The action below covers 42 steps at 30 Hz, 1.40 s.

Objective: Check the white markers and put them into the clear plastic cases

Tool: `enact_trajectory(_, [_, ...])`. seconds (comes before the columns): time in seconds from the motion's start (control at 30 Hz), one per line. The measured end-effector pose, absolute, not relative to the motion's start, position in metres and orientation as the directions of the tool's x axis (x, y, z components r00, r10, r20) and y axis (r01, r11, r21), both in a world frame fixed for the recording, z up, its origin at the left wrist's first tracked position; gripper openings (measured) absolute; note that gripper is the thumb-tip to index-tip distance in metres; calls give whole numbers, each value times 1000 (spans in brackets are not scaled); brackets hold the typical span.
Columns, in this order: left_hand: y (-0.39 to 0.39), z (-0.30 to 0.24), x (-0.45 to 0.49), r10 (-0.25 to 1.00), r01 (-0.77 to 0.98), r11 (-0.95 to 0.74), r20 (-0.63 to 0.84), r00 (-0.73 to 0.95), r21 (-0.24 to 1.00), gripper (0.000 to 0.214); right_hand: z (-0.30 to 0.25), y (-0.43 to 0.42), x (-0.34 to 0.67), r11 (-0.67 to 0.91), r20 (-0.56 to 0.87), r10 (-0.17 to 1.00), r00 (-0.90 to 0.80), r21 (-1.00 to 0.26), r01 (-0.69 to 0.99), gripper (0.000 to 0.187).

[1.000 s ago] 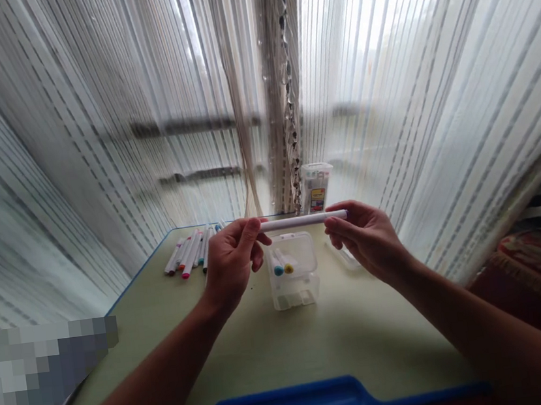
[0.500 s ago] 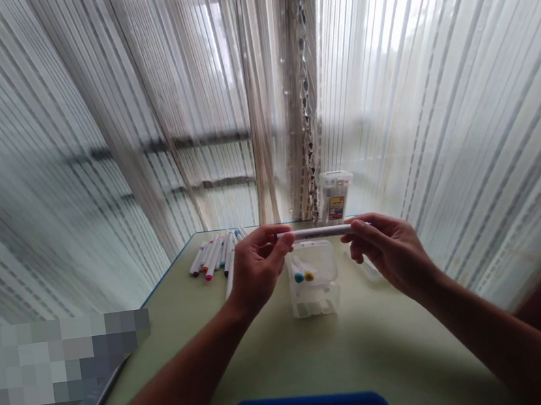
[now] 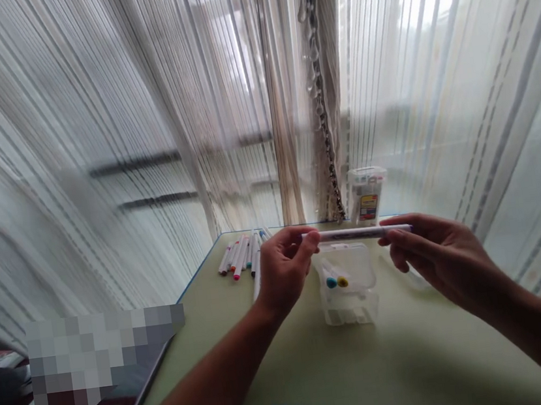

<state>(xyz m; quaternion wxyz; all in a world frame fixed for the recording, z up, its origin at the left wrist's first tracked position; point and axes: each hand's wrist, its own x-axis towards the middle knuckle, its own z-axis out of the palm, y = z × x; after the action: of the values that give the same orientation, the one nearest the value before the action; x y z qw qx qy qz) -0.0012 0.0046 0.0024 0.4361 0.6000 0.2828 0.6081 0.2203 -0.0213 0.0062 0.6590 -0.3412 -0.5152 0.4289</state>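
I have both forearms reaching forward over the counter, coming in from the lower edge and lower right, wrists bent inward so the hands face each other at about the same height. Between them, one white marker lies level in the air, above and just behind one open clear box. Two marker ends show within the box's outline, one teal and one yellow; I can't tell whether they sit inside it. One upright clear container stands at the far edge, and one clear tray is partly hidden behind my right arm. To the left lies one pile of white markers, overlapping too much for me to count. My left hand pinches one end of the marker between thumb and fingers; my right hand pinches the other, its lower fingers curled.
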Motion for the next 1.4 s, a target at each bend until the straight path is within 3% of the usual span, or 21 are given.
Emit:
enact_trajectory(1.17, [5,-2,-2,846,-226,-475,512,149,851,22,-2,-20,227,330,300,935,187,-931,-157,36])
enact_trajectory(1.4, [1,1,-3,843,-197,-486,516,151,852,20,2,-20,224,361,339,930,140,-915,-183,29])
